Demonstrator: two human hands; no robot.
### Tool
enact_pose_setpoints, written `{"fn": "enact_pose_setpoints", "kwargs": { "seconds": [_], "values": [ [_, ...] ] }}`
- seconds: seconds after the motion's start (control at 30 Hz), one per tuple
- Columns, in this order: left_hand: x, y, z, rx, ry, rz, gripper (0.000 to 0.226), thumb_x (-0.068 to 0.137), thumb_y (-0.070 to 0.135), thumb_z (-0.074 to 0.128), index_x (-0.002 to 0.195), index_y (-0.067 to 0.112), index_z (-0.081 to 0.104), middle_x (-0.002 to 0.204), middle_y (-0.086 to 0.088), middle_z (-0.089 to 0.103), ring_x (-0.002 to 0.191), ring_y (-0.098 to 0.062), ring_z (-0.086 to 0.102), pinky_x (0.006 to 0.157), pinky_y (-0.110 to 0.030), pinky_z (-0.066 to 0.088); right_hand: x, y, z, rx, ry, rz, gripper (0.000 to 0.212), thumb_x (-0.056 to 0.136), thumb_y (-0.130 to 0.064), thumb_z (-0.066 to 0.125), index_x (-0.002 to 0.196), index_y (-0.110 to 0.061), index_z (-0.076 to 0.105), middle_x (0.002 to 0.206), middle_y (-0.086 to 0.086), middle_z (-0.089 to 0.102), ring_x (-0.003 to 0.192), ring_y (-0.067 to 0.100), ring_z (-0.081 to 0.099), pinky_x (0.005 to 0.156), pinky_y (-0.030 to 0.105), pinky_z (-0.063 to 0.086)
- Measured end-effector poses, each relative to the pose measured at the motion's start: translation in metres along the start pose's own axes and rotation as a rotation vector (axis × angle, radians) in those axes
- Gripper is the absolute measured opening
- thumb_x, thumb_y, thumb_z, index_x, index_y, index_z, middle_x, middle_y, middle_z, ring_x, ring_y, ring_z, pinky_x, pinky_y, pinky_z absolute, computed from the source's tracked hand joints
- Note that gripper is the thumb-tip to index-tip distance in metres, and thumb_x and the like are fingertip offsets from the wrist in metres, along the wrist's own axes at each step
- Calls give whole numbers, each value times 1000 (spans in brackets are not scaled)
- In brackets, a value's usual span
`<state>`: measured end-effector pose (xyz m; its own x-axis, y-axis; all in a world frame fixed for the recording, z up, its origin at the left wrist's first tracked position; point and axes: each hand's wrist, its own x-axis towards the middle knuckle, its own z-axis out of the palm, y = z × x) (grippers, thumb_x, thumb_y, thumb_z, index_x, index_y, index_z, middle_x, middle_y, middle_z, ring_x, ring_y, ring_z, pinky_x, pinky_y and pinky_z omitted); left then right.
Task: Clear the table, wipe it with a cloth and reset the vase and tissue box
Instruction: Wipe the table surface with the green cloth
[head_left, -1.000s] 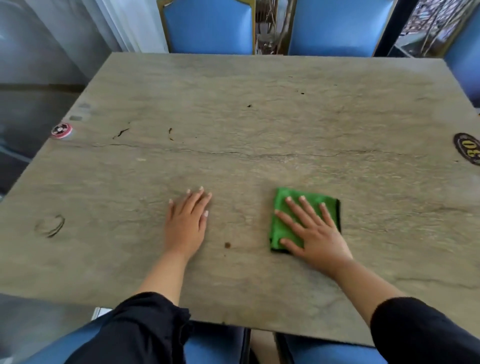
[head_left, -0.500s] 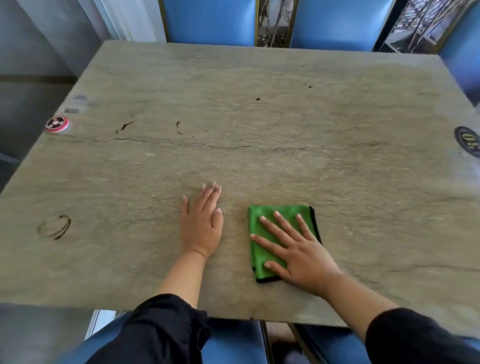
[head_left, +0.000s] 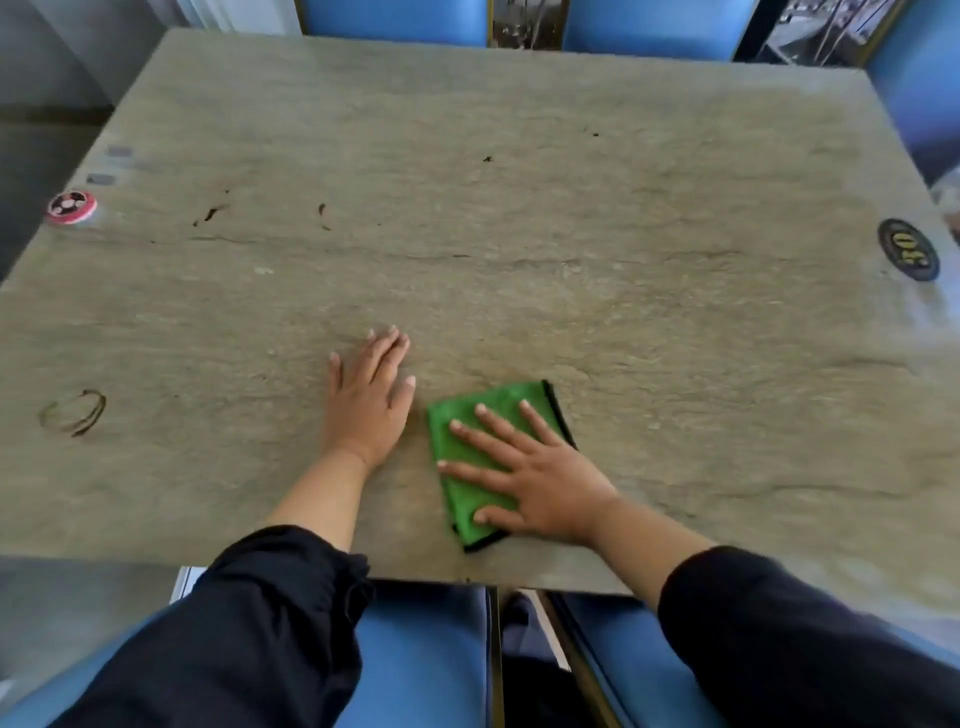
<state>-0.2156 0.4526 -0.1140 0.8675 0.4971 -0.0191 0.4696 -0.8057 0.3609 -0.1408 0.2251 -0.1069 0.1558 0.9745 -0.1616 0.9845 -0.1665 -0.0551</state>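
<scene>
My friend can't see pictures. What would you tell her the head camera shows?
A person's right hand presses a folded green cloth flat on a stone-look table, while the left hand rests open beside it. Dark smudges and a ring stain mark the table, and blue chairs stand around it.

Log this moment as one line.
phase: wiping | right hand: flat on green cloth | left hand: flat on table | ring stain: unwiped

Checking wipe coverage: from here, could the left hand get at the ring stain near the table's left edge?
Probably yes. The left hand lies flat on the table, and only bare tabletop shows between it and the ring stain. The cloth is under the right hand.
</scene>
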Motion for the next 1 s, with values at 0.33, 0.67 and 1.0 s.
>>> {"fn": "enact_pose_setpoints", "kwargs": {
  "seconds": [0.33, 0.67, 1.0],
  "values": [
    [-25, 6, 4, -227, 55, -66, 57, 93, 32, 13, 143, 21, 39, 155, 5, 27, 145, -10, 12, 118, -40, -5, 19, -66, 6, 90, -5, 150, 63, 94, -63, 14, 149, -40, -5, 160, 0, -12, 145, 30, -19, 112, 61, -13],
    [-30, 8, 9, -58, 61, -75, 55, 94, 37, 23, 145, 20, 34, 157, 5, 22, 146, -12, 9, 118, -44, -5, -24, 12, 6, 57, -53, 266, 62, 92, -64, 9, 147, -45, -12, 159, -5, -16, 145, 26, -20, 116, 58, -4],
    [-12, 49, 19, -58, 107, -52, 48, 92, 20, 49, 140, 17, 42, 155, 1, 27, 147, -19, 12, 115, -54, -3, -38, -2, 11, 21, -52, -11, 63, 92, -64, 20, 149, -43, 2, 161, -4, -5, 147, 27, -9, 114, 59, -9]
  ]
}}
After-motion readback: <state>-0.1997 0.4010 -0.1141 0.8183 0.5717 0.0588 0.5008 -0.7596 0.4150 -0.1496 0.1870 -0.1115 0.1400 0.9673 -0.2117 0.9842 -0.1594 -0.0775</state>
